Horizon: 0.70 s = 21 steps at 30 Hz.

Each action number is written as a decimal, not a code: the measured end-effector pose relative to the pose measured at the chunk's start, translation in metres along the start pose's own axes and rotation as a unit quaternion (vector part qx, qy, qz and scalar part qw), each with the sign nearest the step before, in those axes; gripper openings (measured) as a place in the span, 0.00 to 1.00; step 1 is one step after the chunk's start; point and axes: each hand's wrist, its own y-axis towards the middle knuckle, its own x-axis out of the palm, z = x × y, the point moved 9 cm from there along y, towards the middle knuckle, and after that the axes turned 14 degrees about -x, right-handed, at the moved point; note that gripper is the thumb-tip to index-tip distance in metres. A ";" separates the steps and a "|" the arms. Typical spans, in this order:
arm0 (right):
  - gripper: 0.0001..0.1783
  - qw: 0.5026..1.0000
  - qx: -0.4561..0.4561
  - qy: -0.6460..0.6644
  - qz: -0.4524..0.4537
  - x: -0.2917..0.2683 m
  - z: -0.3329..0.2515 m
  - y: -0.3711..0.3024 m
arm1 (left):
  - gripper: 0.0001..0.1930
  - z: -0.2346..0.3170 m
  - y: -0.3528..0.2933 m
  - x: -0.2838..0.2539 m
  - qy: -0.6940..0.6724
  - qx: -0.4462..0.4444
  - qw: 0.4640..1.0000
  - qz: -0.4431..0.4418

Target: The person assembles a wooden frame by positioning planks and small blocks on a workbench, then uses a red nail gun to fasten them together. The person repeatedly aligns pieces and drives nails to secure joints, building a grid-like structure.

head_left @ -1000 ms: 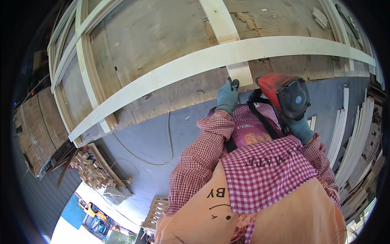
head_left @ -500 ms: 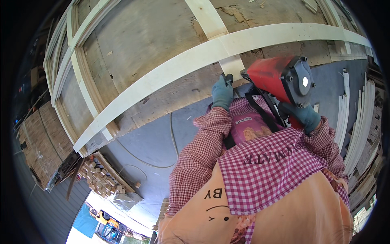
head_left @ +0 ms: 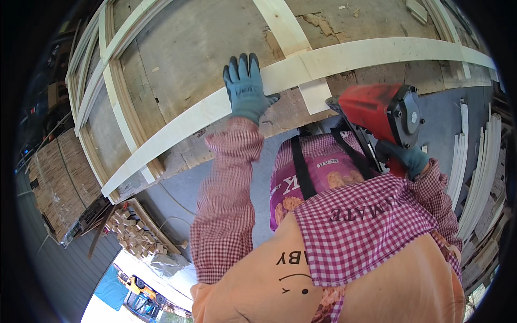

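Note:
My left hand [head_left: 246, 92], in a blue-grey glove with dark fingertips, is open and lies over a long pale wooden strip [head_left: 183, 128], its fingers spread and reaching past the strip's far edge. In my gloved right hand [head_left: 405, 158] is the handle of a red and black nail gun [head_left: 371, 110]. The nail gun's nose points left, close to the near end of a pale crosspiece [head_left: 315, 96]. That crosspiece runs under the long strip and stretches away across the worktable [head_left: 183, 75].
Several more pale slats form a frame [head_left: 116, 102] at the left. A purple bag with black straps [head_left: 291, 177] hangs at my front. Stacked wood blocks [head_left: 137, 229] stand lower left, a strapped bundle [head_left: 62, 183] beyond them, and long white strips [head_left: 476, 167] lie at the right.
My left hand has moved left and away from me, from the crosspiece's near end onto the long strip, and its fingers have spread. The nail gun stays in my right hand.

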 end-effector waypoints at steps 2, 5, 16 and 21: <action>0.08 1.000 0.012 0.020 -0.006 0.005 -0.005 0.000 | 0.58 -0.002 0.018 0.032 0.007 0.013 0.991 -0.130; 0.09 1.000 -0.010 0.000 -0.016 0.008 -0.018 -0.003 | 0.51 -0.003 0.021 0.050 0.058 -0.018 0.981 -0.186; 0.08 0.997 0.001 0.025 0.073 0.004 -0.034 -0.003 | 0.44 -0.001 0.018 0.052 0.062 -0.027 0.984 -0.164; 0.09 0.982 0.038 0.182 0.016 0.006 -0.047 0.017 | 0.45 -0.002 0.018 0.055 0.047 -0.025 0.986 -0.161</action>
